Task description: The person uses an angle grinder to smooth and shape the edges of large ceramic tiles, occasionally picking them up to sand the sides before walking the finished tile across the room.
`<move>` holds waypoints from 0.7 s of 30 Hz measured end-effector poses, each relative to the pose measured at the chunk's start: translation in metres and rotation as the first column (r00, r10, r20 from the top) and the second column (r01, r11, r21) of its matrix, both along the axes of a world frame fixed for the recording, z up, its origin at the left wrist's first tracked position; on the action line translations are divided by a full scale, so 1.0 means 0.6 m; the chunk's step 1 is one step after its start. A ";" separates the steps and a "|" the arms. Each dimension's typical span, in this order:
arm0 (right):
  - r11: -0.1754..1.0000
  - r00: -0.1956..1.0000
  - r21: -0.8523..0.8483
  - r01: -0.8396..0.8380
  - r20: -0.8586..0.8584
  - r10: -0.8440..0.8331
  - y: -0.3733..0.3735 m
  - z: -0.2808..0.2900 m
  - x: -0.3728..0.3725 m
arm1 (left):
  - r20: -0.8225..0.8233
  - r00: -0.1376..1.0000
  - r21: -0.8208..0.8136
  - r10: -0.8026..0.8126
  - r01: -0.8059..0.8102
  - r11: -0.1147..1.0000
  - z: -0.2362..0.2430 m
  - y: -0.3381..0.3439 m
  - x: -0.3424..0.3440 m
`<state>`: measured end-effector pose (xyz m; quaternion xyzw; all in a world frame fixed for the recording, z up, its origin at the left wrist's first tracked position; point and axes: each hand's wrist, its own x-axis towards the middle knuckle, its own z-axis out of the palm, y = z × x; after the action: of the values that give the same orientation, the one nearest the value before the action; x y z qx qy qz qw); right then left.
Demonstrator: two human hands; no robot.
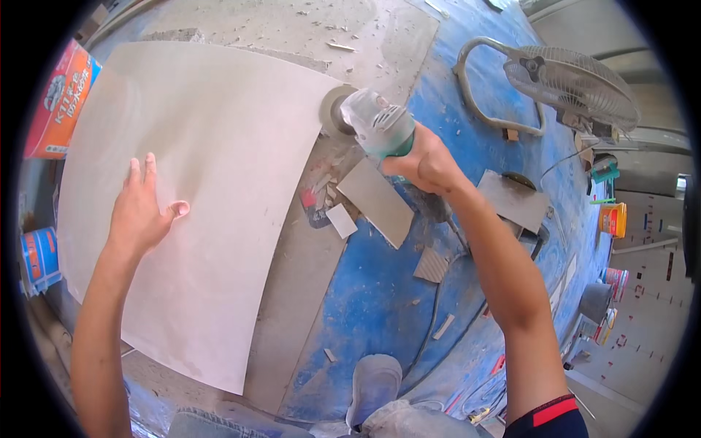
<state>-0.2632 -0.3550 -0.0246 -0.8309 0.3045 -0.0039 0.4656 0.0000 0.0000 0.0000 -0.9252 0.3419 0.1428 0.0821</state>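
Observation:
A large pale tile [212, 241] lies in front of me, its long right edge running away from me. My left hand [144, 208] rests flat on its left half, fingers spread and thumb out. My right hand [425, 162] is wrapped round the body of an angle grinder [380, 124], whose green and grey housing is dusty. The grinder's round disc [337, 111] is at the tile's far right corner; whether it touches or spins I cannot tell. From the grinder a dark cord runs back toward me under my right forearm.
Tile offcuts [376, 203] and a small white piece [341, 220] lie right of the tile. A dusty floor fan [573, 84] stands far right on blue floor sheeting [350, 321]. An orange bucket [62, 102] and a blue bucket [40, 259] flank the tile's left. My shoe [374, 383] is near.

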 end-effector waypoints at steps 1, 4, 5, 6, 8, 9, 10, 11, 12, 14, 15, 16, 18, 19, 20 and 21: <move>1.000 0.999 -0.006 0.005 -0.039 -0.005 0.010 0.005 -0.001 | 0.003 1.000 0.003 -0.001 0.001 1.000 -0.001 0.001 -0.001; 1.000 0.997 -0.018 0.016 -0.071 -0.017 0.011 0.006 -0.001 | 0.002 1.000 0.006 0.001 -0.001 1.000 0.002 -0.003 -0.004; 1.000 0.998 -0.022 0.022 -0.064 -0.023 0.009 0.005 -0.001 | -0.002 1.000 0.009 0.004 -0.004 1.000 0.003 -0.004 -0.005; 0.999 0.998 -0.025 0.024 -0.064 -0.025 0.001 0.004 0.000 | -0.002 1.000 0.006 0.002 -0.002 1.000 0.003 -0.006 -0.004; 0.998 0.995 -0.044 0.049 -0.082 -0.052 -0.021 0.002 0.002 | -0.011 1.000 0.013 0.010 -0.010 1.000 0.002 -0.009 -0.003; 0.998 0.995 -0.043 0.049 -0.081 -0.052 -0.022 0.002 0.004 | -0.010 1.000 0.015 0.010 -0.010 1.000 0.001 -0.008 -0.002; 0.998 0.991 -0.044 0.047 -0.123 -0.053 -0.023 0.004 0.006 | -0.010 1.000 0.019 0.009 -0.009 1.000 0.001 -0.007 0.000; 0.998 0.985 -0.046 0.046 -0.166 -0.053 -0.023 0.005 0.006 | -0.011 1.000 0.022 0.007 -0.007 1.000 0.001 -0.007 0.000; 0.998 0.985 -0.045 0.044 -0.165 -0.051 -0.016 0.004 0.005 | -0.010 1.000 0.023 0.009 -0.009 1.000 0.001 -0.005 0.001; 0.999 0.998 0.012 0.035 -0.057 -0.034 0.004 0.003 -0.001 | -0.009 1.000 0.040 0.014 -0.013 0.999 0.002 -0.002 0.002; 0.999 0.998 0.012 0.035 -0.057 -0.034 0.004 0.003 0.000 | -0.009 1.000 0.039 0.014 -0.014 0.999 0.003 -0.003 0.000; 0.999 0.998 0.000 0.038 -0.058 -0.038 0.005 0.004 0.000 | -0.003 1.000 0.029 0.008 -0.008 1.000 0.004 -0.003 -0.002; 0.999 0.997 -0.015 0.043 -0.060 -0.044 -0.002 0.001 -0.001 | 0.000 1.000 0.016 -0.001 0.001 1.000 0.004 -0.005 -0.003; 0.998 0.998 -0.028 0.048 -0.033 -0.049 -0.014 -0.008 -0.001 | 0.002 1.000 0.013 -0.005 0.005 1.000 0.001 -0.007 -0.004; 0.998 0.999 -0.041 0.052 -0.005 -0.053 -0.021 -0.011 -0.002 | 0.004 1.000 0.009 -0.010 0.010 1.000 -0.001 -0.008 -0.004; 0.998 0.999 -0.036 0.050 -0.004 -0.051 -0.018 -0.007 0.001 | 0.006 1.000 0.013 -0.008 0.008 1.000 -0.002 -0.006 -0.001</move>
<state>-0.2624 -0.3656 -0.0289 -0.8313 0.3265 -0.0191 0.4494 -0.0009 -0.0036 -0.0010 -0.9237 0.3442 0.1422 0.0898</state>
